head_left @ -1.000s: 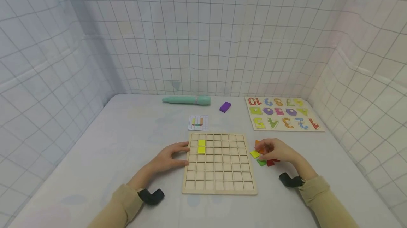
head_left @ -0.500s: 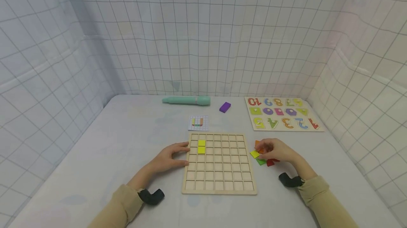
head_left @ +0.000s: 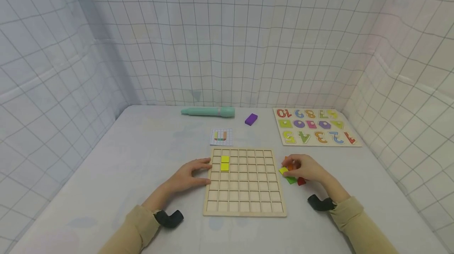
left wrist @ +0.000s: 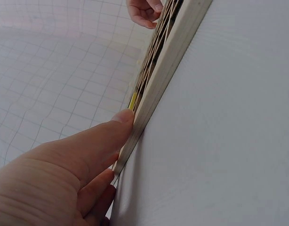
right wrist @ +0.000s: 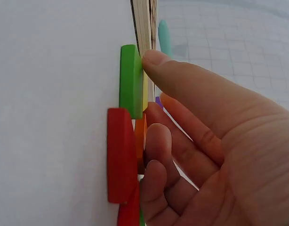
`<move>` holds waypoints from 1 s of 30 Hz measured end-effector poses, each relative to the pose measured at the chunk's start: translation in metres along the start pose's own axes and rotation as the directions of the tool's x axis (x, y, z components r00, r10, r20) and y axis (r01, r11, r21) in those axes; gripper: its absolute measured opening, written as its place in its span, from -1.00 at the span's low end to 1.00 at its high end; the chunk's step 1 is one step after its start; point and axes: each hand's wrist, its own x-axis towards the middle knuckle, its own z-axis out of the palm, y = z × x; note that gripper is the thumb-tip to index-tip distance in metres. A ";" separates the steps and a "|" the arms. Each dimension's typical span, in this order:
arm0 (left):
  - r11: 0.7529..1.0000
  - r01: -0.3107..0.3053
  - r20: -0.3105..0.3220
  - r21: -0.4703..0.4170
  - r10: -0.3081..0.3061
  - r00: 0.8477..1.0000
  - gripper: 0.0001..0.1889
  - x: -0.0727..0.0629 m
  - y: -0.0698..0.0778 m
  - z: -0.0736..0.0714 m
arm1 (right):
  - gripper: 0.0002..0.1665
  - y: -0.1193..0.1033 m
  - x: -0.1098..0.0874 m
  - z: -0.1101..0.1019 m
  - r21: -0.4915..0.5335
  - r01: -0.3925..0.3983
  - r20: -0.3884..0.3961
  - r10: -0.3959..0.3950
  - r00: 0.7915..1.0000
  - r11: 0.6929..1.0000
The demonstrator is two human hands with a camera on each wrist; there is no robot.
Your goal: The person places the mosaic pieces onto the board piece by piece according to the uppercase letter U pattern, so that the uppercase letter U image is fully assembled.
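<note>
A wooden grid board lies flat, with two yellow square tiles in neighbouring cells near its upper left. Along the board's left edge rests my left hand, fingers loosely spread, thumb against the rim in the left wrist view. Right of the board, my right hand has its thumb and forefinger on either side of a loose yellow tile, pinching it. Under and beside that hand lie a green tile, a red piece and an orange piece, partly hidden by the fingers.
Behind the board lies a small pattern card showing a coloured U shape. Farther back are a teal pen-shaped object and a purple block. A number-and-shape puzzle board sits at the back right. Gridded cloth walls surround the table.
My right hand has shifted slightly left, its thumb and forefinger closing in on the loose yellow tile. The left hand and the grid board stay where they were.
</note>
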 end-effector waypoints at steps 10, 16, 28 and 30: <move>1.000 -0.007 -0.015 0.004 0.007 1.000 -0.46 0.007 -0.035 0.007 | -0.63 0.000 0.001 0.002 -0.026 -0.006 -0.009 0.006 1.000 1.000; 1.000 -0.010 -0.014 -0.006 0.010 1.000 -0.46 0.008 -0.039 0.007 | -0.68 0.000 0.001 0.002 -0.007 0.010 0.015 -0.010 1.000 1.000; 1.000 -0.002 -0.008 -0.001 0.002 1.000 -0.47 0.004 -0.021 0.004 | -0.66 -0.002 0.000 -0.001 0.003 0.056 0.048 -0.056 0.997 0.998; 1.000 -0.002 -0.008 0.006 0.002 1.000 -0.45 0.007 -0.035 0.006 | -0.64 -0.003 0.000 -0.001 -0.007 0.053 0.042 -0.052 0.998 0.999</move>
